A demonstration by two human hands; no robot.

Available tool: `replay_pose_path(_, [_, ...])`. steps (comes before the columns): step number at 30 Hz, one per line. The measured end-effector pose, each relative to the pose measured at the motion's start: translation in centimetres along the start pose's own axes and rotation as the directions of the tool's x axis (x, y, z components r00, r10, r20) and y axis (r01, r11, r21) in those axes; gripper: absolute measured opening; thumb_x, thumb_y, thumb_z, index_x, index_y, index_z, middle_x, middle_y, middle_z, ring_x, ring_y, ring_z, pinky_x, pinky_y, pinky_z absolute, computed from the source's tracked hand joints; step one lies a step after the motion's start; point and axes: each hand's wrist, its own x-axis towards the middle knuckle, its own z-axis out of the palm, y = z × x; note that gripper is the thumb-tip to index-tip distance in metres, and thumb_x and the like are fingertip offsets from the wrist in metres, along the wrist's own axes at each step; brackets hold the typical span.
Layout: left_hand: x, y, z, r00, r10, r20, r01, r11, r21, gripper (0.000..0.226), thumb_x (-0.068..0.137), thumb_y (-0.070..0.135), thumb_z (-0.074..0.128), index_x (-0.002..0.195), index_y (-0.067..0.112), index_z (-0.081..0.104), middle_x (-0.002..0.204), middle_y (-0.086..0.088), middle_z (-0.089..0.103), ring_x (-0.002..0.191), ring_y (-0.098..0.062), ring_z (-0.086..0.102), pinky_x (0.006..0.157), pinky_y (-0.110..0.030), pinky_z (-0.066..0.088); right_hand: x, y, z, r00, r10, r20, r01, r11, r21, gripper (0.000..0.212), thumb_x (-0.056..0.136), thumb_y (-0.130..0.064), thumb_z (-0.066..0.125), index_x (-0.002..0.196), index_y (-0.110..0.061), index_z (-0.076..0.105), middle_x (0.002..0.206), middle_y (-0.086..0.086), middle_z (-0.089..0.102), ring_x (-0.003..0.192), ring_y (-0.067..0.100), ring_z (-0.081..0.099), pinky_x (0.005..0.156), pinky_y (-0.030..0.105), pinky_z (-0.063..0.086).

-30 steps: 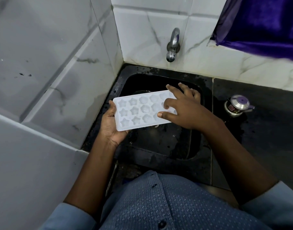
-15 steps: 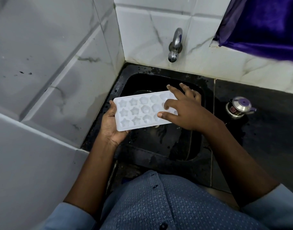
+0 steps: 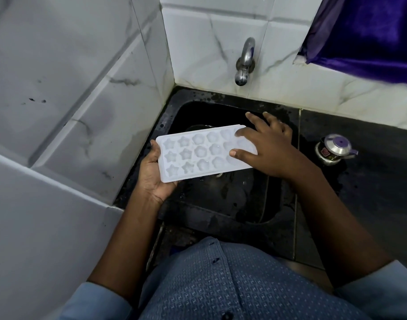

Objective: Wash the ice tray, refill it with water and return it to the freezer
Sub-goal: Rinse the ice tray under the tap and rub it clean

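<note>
A white ice tray (image 3: 198, 153) with star and flower shaped cups is held level over the black sink (image 3: 221, 199). My left hand (image 3: 151, 174) grips its left end from below, thumb on the edge. My right hand (image 3: 267, 148) lies on the tray's right end with its fingers spread and nearly straight, touching the cups. The metal tap (image 3: 244, 63) sticks out of the tiled wall above the sink, and no water shows at its spout.
White marble-look tiles (image 3: 82, 100) close in the left and back sides. A small steel pot with a purple lid knob (image 3: 335, 150) stands on the dark counter right of the sink. A purple cloth (image 3: 371, 35) hangs at the top right.
My right hand's fingers have shifted slightly over the tray's right cups. The tray and my left hand stay in place.
</note>
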Motion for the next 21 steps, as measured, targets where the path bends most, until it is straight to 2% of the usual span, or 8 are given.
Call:
replay_pose_path(5, [-0.3, 0.17, -0.55, 1.0, 0.0, -0.01, 0.0, 1.0, -0.001, 0.069, 0.11, 0.056, 0.034, 0.111, 0.008, 0.083, 0.128, -0.018, 0.074, 0.11, -0.036, 0.075, 0.078, -0.052, 0.065, -0.37, 1.22, 0.03, 1.0, 0.022, 0.014, -0.021, 1.0, -0.022, 0.055, 0.09, -0.076, 0.05, 0.134, -0.044, 0.053, 0.174, -0.004, 0.007, 0.159, 0.029, -0.005, 0.121, 0.056, 0.0])
replay_pose_path(8, [-0.4, 0.11, -0.7, 1.0, 0.001, -0.019, -0.001, 1.0, 0.004, 0.066, 0.11, 0.057, 0.033, 0.125, 0.007, 0.074, 0.128, -0.018, 0.074, 0.109, -0.035, 0.076, 0.077, -0.052, 0.065, -0.71, 1.17, 0.4, 0.998, 0.015, 0.056, -0.014, 1.0, -0.012, 0.051, 0.09, -0.077, 0.049, 0.127, -0.043, 0.057, 0.174, -0.004, 0.004, 0.159, 0.027, -0.009, 0.121, 0.055, -0.002])
replay_pose_path(11, [-0.44, 0.08, -0.74, 1.0, -0.004, -0.022, 0.005, 1.0, 0.022, 0.064, 0.11, 0.058, 0.033, 0.137, 0.008, 0.063, 0.13, -0.017, 0.073, 0.11, -0.035, 0.075, 0.078, -0.051, 0.065, -0.89, 0.75, 0.82, 0.997, 0.019, 0.076, -0.017, 1.0, -0.019, 0.054, 0.091, -0.077, 0.046, 0.134, -0.045, 0.056, 0.175, -0.004, 0.002, 0.159, 0.028, -0.011, 0.121, 0.054, -0.003])
replay_pose_path(13, [-0.53, 0.04, -0.63, 1.0, -0.004, -0.023, 0.005, 1.0, 0.028, 0.064, 0.11, 0.058, 0.033, 0.138, 0.009, 0.062, 0.131, -0.017, 0.073, 0.11, -0.035, 0.075, 0.078, -0.051, 0.065, -0.92, 0.61, 0.86, 0.998, 0.031, 0.06, -0.029, 0.999, -0.033, 0.052, 0.093, -0.076, 0.046, 0.133, -0.044, 0.057, 0.175, -0.003, 0.003, 0.159, 0.029, -0.009, 0.121, 0.054, -0.002])
replay_pose_path(17, [-0.53, -0.11, -0.6, 1.0, -0.006, -0.014, 0.006, 0.999, 0.032, 0.063, 0.111, 0.057, 0.033, 0.136, 0.008, 0.063, 0.13, -0.018, 0.073, 0.11, -0.035, 0.075, 0.078, -0.051, 0.065, -0.97, 0.61, 0.75, 0.998, 0.014, 0.065, -0.011, 0.999, -0.047, 0.048, 0.093, -0.077, 0.045, 0.118, -0.04, 0.063, 0.175, -0.003, 0.004, 0.159, 0.029, -0.009, 0.121, 0.055, -0.002])
replay_pose_path(21, [-0.32, -0.33, -0.79, 1.0, -0.015, -0.005, 0.015, 1.0, 0.015, 0.063, 0.11, 0.057, 0.035, 0.14, 0.008, 0.062, 0.134, -0.018, 0.071, 0.113, -0.036, 0.074, 0.08, -0.053, 0.064, -1.03, 0.78, 0.7, 0.998, 0.014, 0.064, -0.01, 0.998, -0.056, 0.053, 0.092, -0.08, 0.042, 0.128, -0.044, 0.06, 0.175, -0.003, 0.004, 0.159, 0.03, -0.007, 0.121, 0.056, -0.002])
